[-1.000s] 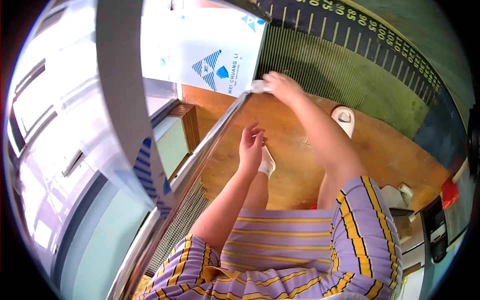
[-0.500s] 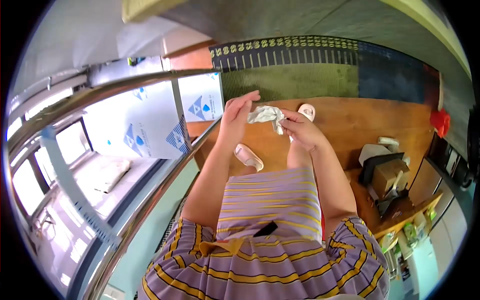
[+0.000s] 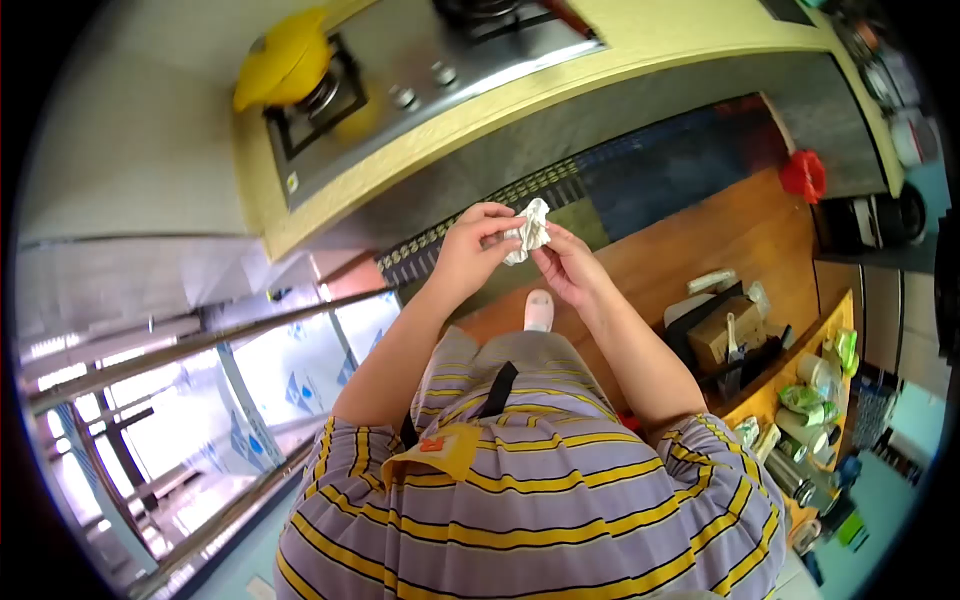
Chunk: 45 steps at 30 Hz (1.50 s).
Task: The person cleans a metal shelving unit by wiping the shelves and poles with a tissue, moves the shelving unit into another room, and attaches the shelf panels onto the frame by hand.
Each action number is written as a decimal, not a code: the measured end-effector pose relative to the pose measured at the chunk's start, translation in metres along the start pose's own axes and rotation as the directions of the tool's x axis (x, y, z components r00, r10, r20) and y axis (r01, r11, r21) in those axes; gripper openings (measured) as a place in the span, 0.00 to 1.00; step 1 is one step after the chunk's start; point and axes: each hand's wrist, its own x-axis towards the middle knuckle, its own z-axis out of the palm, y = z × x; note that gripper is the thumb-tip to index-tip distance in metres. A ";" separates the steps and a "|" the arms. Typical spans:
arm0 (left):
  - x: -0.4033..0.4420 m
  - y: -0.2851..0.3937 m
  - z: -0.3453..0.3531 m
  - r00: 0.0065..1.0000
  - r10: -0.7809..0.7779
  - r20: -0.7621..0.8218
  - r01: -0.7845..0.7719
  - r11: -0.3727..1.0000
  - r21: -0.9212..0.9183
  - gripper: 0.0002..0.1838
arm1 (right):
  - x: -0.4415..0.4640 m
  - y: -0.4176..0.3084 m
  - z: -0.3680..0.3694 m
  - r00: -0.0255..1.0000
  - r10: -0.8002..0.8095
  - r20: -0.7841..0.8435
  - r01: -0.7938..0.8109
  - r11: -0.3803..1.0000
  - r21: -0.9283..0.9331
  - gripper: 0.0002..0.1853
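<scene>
At the far left, I am seeing pale panels (image 3: 290,372) with blue printed marks standing beyond a long metal rail (image 3: 205,347), which is slanting upward to the right. Above them, something yellow (image 3: 288,60), its exact kind unclear to me, is sitting over the left burner of a steel stove (image 3: 400,125), whose two knobs are facing the person. Coming to the middle, the left hand (image 3: 478,248) is reaching forward, its fingers nearly closed and bent, the tips pinching the left side of a crumpled white paper (image 3: 532,228). The paper is hanging in the air between the two hands, in front of the striped shirt (image 3: 560,490). Below it, a pale shoe (image 3: 538,310) is showing on the floor. Just to the right, the right hand (image 3: 572,268) is gripping the paper's lower right edge between thumb and fingers, barely parted. Beyond the hands, a dark mat (image 3: 670,170) is lying along the cabinets. Farther right, a cardboard box (image 3: 722,335) is resting near a wooden shelf (image 3: 762,396), and a red thing (image 3: 803,177) is hanging at the cabinet's end.
</scene>
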 end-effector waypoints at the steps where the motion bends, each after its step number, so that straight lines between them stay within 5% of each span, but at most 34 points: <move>1: 0.015 0.011 0.008 0.999 0.003 0.042 -0.001 0.999 -0.052 0.20 | -0.007 -0.017 0.000 0.999 -0.051 0.004 0.051 0.999 -0.007 0.13; 6: 0.075 0.058 0.061 0.983 0.039 0.182 0.006 0.970 -0.242 0.28 | -0.050 -0.085 0.003 0.913 -0.390 -0.118 0.360 0.908 -0.217 0.05; 11: 0.135 0.092 0.114 0.948 0.015 0.317 0.117 0.911 -0.395 0.23 | -0.079 -0.145 -0.002 0.679 -0.729 -0.086 0.598 0.618 -0.510 0.04; 15: 0.187 0.107 0.160 0.856 -0.076 0.511 0.360 0.798 -0.483 0.15 | -0.113 -0.185 -0.015 0.474 -0.876 -0.082 0.364 0.280 -0.888 0.07; 19: 0.240 0.119 0.217 0.809 -0.117 0.577 0.432 0.783 -0.447 0.12 | -0.117 -0.226 -0.045 0.309 -0.950 -0.031 0.419 0.165 -0.893 0.12; 20: 0.254 0.125 0.235 0.794 -0.112 0.598 0.434 0.793 -0.427 0.12 | -0.122 -0.236 -0.052 0.346 -0.930 -0.126 0.412 0.271 -0.870 0.14; 23: 0.295 0.143 0.297 0.753 -0.088 0.652 0.417 0.830 -0.371 0.13 | -0.113 -0.273 -0.102 0.233 -0.933 -0.273 0.474 0.354 -0.806 0.15; 27: 0.345 0.177 0.389 0.726 -0.036 0.687 0.343 0.884 -0.316 0.14 | -0.134 -0.359 -0.162 0.229 -0.897 -0.379 0.567 0.439 -0.697 0.12; 33: 0.429 0.242 0.514 0.576 -0.050 0.816 0.370 0.906 -0.206 0.17 | -0.182 -0.496 -0.257 0.255 -0.909 -0.330 0.581 0.417 -0.699 0.08; 35: 0.455 0.260 0.554 0.547 -0.021 0.837 0.312 0.933 -0.181 0.23 | -0.187 -0.532 -0.292 0.151 -0.946 -0.287 0.532 0.323 -0.783 0.07; 39: 0.510 0.271 0.624 0.574 -0.070 0.816 0.313 0.939 -0.139 0.38 | -0.196 -0.607 -0.342 0.186 -0.879 -0.440 0.559 0.463 -0.688 0.06; 42: 0.567 0.266 0.664 0.648 -0.080 0.758 0.151 0.988 -0.024 0.34 | -0.192 -0.670 -0.389 0.115 -0.880 -0.461 0.598 0.432 -0.675 0.07; 45: 0.641 0.255 0.703 0.725 0.115 0.680 -0.165 0.986 0.009 0.12 | -0.197 -0.746 -0.452 0.034 -0.887 -0.460 0.511 0.411 -0.754 0.06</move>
